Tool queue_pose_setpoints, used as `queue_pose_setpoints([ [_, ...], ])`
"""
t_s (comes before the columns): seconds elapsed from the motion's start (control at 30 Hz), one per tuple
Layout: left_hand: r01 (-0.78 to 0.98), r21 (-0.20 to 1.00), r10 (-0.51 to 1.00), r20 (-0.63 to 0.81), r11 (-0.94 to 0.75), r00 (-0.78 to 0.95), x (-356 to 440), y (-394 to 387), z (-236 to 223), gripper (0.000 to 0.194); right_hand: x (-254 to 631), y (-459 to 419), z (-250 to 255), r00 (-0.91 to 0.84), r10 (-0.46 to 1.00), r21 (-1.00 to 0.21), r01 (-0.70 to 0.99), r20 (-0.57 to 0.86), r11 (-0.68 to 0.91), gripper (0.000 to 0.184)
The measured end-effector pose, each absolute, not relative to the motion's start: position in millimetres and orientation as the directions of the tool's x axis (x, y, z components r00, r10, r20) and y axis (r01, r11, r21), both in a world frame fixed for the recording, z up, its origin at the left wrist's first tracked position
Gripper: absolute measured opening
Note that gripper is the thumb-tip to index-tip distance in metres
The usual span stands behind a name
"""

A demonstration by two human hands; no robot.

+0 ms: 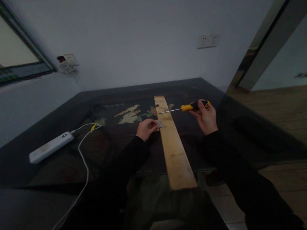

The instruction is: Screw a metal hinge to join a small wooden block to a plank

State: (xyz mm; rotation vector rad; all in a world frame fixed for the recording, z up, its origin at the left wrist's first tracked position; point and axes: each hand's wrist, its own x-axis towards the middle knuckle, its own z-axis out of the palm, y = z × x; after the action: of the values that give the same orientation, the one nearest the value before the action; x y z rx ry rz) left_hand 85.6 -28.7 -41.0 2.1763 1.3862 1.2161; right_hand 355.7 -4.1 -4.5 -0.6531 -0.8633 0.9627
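A long pale wooden plank (pixel 174 150) lies across the dark glass table (pixel 38 157), running away from me. My left hand (pixel 147 128) is curled at the plank's left edge, its fingers pinched on a small silver hinge (pixel 160 124) that rests on the wood. My right hand (pixel 206 116) is closed round the yellow and black handle of a screwdriver (pixel 187 108), held level above the plank. The metal shaft points left, and its tip hovers a little above and beyond the hinge.
A white power bank (pixel 51 146) with a white cable (pixel 85 159) lies on the table's left part. A leaf picture (pixel 130 117) shows under the glass. Wall sockets (pixel 208 40) sit on the far wall. Wooden floor (pixel 292 108) lies to the right.
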Motion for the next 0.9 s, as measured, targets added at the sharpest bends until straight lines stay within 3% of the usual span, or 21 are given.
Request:
queue_pose_setpoints([
  [0.2,0.573,0.657,0.854,0.492,-0.49,0.166,85.9,-28.2,-41.9,0.008,343.8,-19.3,5.3,0.179,0.885,-0.83,-0.308,0.43,0.465,0.037],
  [0.47,0.386,0.826,0.91,0.401,-0.411,0.11,88.5,-25.3,-49.8,0.017,342.7,-28.2,12.4,0.108,0.881,-0.849,-0.234,0.461,0.473,0.037],
  [0.9,0.329,0.849,0.91,0.396,-0.414,0.123,87.5,-23.4,-52.7,0.021,338.9,-33.4,25.9,0.058,0.849,-0.841,-0.112,0.526,0.529,0.036],
])
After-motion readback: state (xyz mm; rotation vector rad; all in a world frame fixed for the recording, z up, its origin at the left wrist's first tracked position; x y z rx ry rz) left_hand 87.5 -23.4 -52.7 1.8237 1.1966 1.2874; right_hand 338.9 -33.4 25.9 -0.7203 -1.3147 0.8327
